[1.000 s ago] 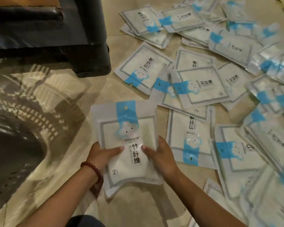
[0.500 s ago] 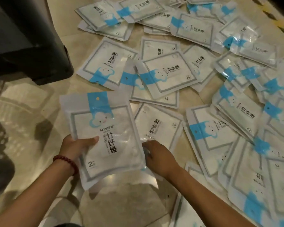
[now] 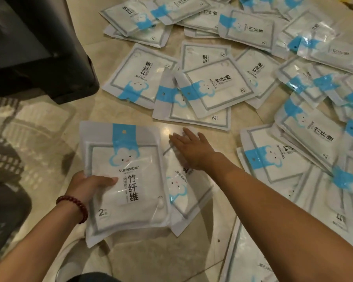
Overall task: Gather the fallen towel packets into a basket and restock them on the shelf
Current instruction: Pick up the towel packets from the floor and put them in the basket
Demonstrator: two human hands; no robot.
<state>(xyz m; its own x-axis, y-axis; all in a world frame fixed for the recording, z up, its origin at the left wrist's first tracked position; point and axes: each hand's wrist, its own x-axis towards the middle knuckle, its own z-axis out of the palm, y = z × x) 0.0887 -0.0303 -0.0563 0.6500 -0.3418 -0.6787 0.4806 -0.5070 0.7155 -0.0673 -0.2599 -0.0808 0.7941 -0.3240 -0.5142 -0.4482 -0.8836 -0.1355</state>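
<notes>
Well, packet (image 3: 128, 165) in left hand (image 3: 85, 185).

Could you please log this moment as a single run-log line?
left hand: grips held packet | right hand: open over floor packet | scattered packets: on floor

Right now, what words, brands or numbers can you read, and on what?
"yunlei": packet in the left hand, small grey letters.
"竹纤维": same packet, large black; also on floor packets, turned sideways or upside down.
"2": same packet, lower left corner.
Smaller print: too blurred to read.
</notes>
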